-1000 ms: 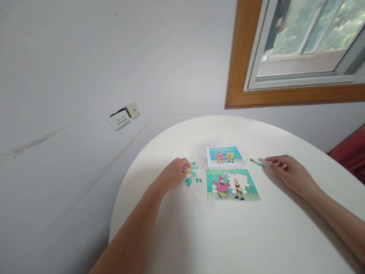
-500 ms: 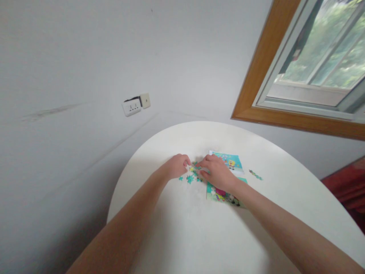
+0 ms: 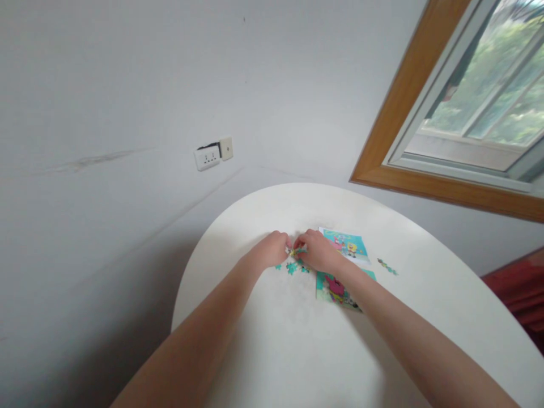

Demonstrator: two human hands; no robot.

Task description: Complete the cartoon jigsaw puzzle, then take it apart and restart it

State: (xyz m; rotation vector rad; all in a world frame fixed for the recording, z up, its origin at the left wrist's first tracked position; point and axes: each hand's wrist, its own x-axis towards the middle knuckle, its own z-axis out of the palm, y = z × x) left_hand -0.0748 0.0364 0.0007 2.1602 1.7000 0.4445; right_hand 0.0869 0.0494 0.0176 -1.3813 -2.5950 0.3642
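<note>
My left hand (image 3: 273, 249) is closed, its thumb and fingertips pinching a small pale-and-yellow jigsaw piece (image 3: 290, 251). Right beside it, my right hand (image 3: 318, 251) has its fingers curled in a pinch around a teal jigsaw piece (image 3: 301, 250), partly hidden by the fingers. Several loose teal jigsaw pieces (image 3: 291, 268) lie on the table just below the two hands. Under my right wrist and forearm is a partly filled jigsaw board (image 3: 325, 288) with a pink figure. Behind the right hand lies a picture sheet (image 3: 357, 247) with cartoon figures on blue.
A short joined strip of jigsaw pieces (image 3: 387, 267) lies right of the picture sheet. The round white table (image 3: 276, 351) stands against a wall with a socket (image 3: 207, 158). A wood-framed window (image 3: 442, 190) is at upper right, red fabric (image 3: 516, 283) at far right.
My right hand's fingers have drawn in from a more stretched pose to a pinch close to the left hand. The whole view has shifted slightly.
</note>
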